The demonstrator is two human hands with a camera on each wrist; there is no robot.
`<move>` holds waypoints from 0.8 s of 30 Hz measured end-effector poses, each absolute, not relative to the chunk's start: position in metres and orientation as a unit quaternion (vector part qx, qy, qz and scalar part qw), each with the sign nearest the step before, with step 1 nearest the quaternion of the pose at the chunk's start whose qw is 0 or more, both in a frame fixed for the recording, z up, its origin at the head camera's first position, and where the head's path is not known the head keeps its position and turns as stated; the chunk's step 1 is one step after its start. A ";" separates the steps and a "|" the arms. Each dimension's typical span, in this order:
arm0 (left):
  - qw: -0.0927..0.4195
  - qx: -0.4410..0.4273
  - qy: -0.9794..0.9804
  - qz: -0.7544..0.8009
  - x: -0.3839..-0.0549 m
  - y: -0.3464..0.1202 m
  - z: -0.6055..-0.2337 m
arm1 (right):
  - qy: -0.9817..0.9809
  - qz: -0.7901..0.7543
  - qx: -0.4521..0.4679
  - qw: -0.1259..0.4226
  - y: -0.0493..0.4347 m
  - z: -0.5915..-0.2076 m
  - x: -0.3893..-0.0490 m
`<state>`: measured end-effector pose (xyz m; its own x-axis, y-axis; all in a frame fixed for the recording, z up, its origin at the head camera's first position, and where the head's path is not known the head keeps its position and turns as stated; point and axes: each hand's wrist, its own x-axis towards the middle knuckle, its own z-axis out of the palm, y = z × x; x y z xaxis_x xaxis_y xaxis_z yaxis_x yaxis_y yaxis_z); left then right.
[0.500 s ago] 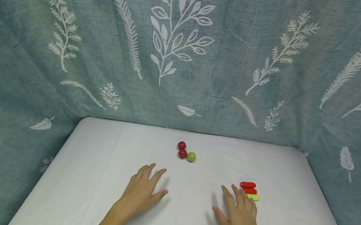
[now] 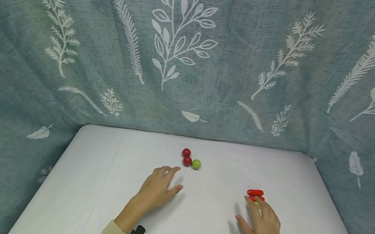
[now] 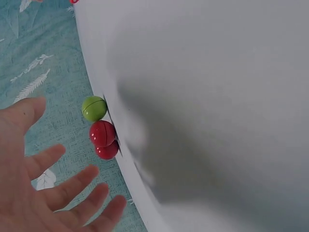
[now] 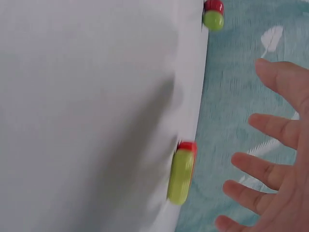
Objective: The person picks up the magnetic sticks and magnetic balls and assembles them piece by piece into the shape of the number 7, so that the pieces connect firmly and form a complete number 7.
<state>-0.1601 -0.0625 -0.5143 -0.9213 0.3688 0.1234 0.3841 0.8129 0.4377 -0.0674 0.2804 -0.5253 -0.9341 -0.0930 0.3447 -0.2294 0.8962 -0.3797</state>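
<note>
My left hand (image 2: 157, 193) hovers over the white table with its fingers spread, just short of a small cluster of balls. Two dark red balls (image 2: 187, 161) and a green ball (image 2: 196, 164) sit close together there; the left wrist view shows a seam line round the green ball (image 3: 94, 108). On the right, my right hand (image 2: 264, 230) is held above the table with fingers apart and nothing in them. Beyond its fingertips lie two red sticks (image 2: 255, 192) and a yellow-green stick (image 4: 180, 177) with rounded ends, the latter partly hidden behind the fingers in the head view.
The white tabletop (image 2: 97, 168) has rounded far corners. A grey-green curtain (image 2: 229, 59) with white leaf prints hangs behind it and along both sides. A black band (image 2: 137, 233) is on the left wrist.
My left hand has moved forward and right toward the balls. My right hand has shifted right, covering more of the yellow-green stick. The balls and sticks keep their arrangement; the view has shifted slightly.
</note>
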 end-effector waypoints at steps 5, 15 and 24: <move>0.000 -0.193 -0.947 -0.256 -0.176 -0.055 -0.519 | -0.957 0.245 0.044 0.147 0.296 -0.524 -0.071; -0.035 -0.196 -0.927 -0.317 -0.204 -0.031 -0.530 | -0.958 0.269 -0.046 0.084 0.329 -0.522 -0.080; -0.064 -0.197 -0.901 -0.382 -0.226 -0.013 -0.535 | -0.937 0.346 -0.036 0.041 0.344 -0.527 -0.095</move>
